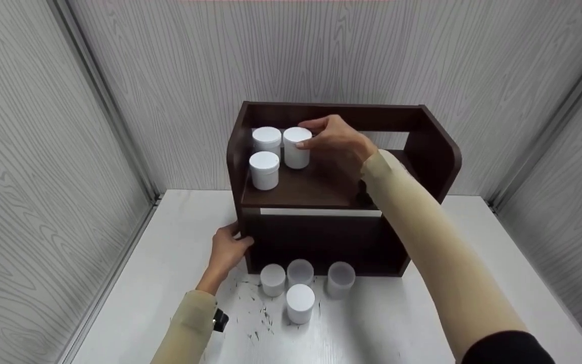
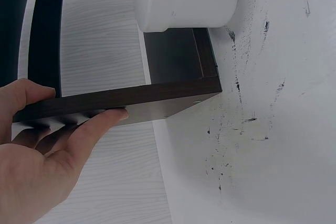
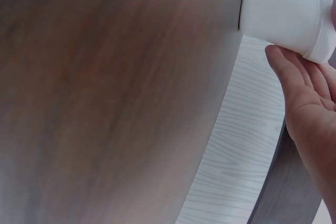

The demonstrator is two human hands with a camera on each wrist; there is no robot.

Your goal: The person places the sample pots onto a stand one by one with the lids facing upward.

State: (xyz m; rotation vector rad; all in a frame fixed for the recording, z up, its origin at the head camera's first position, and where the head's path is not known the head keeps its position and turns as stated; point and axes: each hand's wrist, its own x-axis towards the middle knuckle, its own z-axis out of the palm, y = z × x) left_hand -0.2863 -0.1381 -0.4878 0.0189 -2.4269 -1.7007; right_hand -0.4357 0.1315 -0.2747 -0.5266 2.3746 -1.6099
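Room: pale walls with wood-grain print, behind the shelf and out to both sides. White table under the shelf. Dark brown shelf: two levels, raised side panels, gap at the back of each level.

Left to right:

Beige sleeve below and left of the shelf, black gadget at the cuff. Left hand at the shelf's left panel, low down, gripping it: panel edge between thumb and fingers per the left wrist view.

Top level, left end of the shelf: front jar, white, lidded, upright. Directly behind, back jar, same type.

On the table just in front of the shelf's lower opening: dark scuffs, small white jar, upright. Right of that, cloudy jar, close to the shelf's lower edge; open or upside down, cannot tell. Nearer the viewer, white lidded jar.

Back up on the shelf's top level, just right of the back jar: held jar, white, lidded, upright. Base on the board or just above, cannot tell. Right hand pinching it near the lid, thumb on the near side, fingers round the far side.

Second cloudy jar on the table, in front of the shelf, right of the rest. Right sleeve across the shelf's right half.
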